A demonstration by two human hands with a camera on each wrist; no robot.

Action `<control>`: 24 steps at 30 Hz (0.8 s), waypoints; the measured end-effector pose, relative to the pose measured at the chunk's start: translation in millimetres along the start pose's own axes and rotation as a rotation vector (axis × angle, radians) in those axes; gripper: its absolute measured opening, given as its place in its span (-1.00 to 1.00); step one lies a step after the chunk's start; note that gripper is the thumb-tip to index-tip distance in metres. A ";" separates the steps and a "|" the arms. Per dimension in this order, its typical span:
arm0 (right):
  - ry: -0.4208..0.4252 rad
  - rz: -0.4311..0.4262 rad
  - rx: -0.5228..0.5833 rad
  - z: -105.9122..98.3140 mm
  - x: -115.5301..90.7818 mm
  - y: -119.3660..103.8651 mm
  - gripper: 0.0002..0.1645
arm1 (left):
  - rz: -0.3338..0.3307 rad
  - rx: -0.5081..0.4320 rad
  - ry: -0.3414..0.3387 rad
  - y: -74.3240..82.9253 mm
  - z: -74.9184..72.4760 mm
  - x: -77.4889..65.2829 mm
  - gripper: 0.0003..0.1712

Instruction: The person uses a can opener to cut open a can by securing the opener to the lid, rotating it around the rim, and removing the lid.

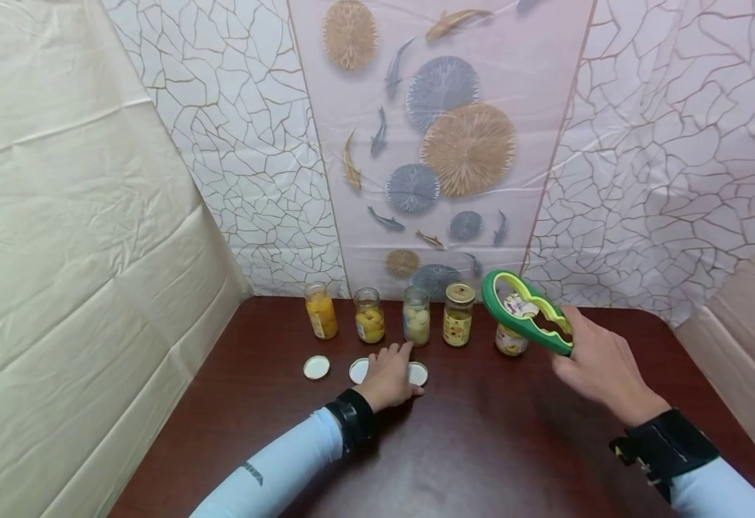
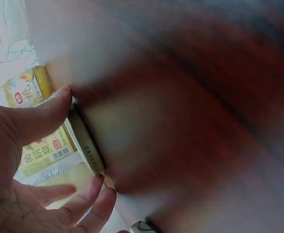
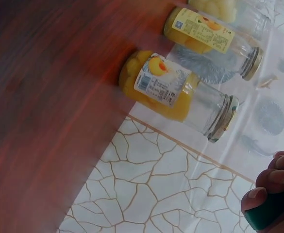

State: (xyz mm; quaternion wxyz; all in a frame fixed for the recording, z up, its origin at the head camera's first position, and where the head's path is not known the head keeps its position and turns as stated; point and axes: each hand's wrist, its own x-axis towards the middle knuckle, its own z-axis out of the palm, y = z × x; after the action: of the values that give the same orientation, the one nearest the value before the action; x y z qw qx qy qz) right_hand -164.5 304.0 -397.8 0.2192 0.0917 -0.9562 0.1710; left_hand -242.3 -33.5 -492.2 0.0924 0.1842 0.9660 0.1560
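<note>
My left hand (image 1: 389,378) is low over the table, in front of the middle jar. It pinches a jar lid (image 2: 87,138) by the rim between thumb and fingertips; in the head view this lid (image 1: 418,373) shows its white inside upward. My right hand (image 1: 600,360), raised at the right, grips a green jar opener (image 1: 525,329) with a lime toothed inner edge. The opener overlaps the far-right lidded jar (image 1: 510,342) in the head view. In the right wrist view, fingers (image 3: 277,179) wrap the green handle (image 3: 270,212), away from the jars.
Along the back stand open jars of orange fruit (image 1: 322,320), yellow fruit (image 1: 369,324) and pale fruit (image 1: 417,327), then a gold-lidded jar (image 1: 458,320). Two white-sided lids, left (image 1: 316,367) and middle (image 1: 358,370), lie before them. Patterned cloth (image 1: 274,180) hangs behind the dark table (image 1: 481,446).
</note>
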 end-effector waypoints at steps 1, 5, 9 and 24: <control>0.001 -0.003 -0.004 -0.2 1.3 0.1 -0.28 | -0.001 -0.019 0.003 -1.1 -0.1 -0.6 0.15; 0.014 -0.001 -0.027 -1.5 5.4 1.6 -0.27 | 0.013 -0.094 0.021 -5.5 0.6 -8.3 0.33; 0.031 0.017 -0.052 -3.1 5.6 6.7 -0.29 | 0.043 -0.165 0.057 -4.9 -5.1 -24.9 0.34; -0.015 0.079 -0.025 0.8 6.4 14.9 -0.35 | 0.169 -0.289 0.173 14.6 -34.0 -45.2 0.06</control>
State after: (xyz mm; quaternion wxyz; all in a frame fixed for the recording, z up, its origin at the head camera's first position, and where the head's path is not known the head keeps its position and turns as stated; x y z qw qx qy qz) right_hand -174.2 316.8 -399.8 0.2060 0.0523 -0.9628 0.1669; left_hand -204.2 -47.0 -450.1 0.0211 0.2357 0.9190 0.3154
